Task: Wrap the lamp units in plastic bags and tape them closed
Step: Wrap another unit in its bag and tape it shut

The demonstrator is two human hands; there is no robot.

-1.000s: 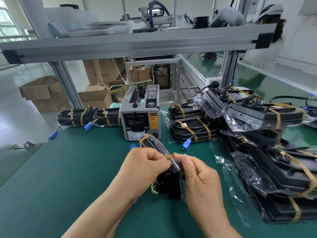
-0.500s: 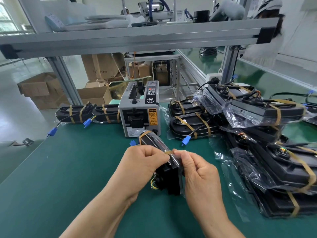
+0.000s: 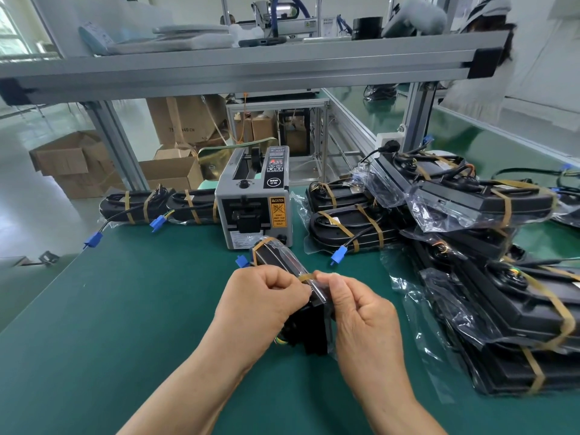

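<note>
Above green mat (image 3: 125,309), left hand (image 3: 260,296), right hand (image 3: 361,312), pinching bagged lamp unit (image 3: 282,262)

The left hand (image 3: 263,298) and right hand (image 3: 361,318) are bare. The left forearm (image 3: 188,387) and right forearm (image 3: 398,400) are uncovered right to the lower edge. The fingers (image 3: 340,287) show creased knuckles, and faint tendons line the right hand's back.

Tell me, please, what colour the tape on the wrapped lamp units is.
Brownish yellow; the head view shows the tape around the lamp units.
</note>
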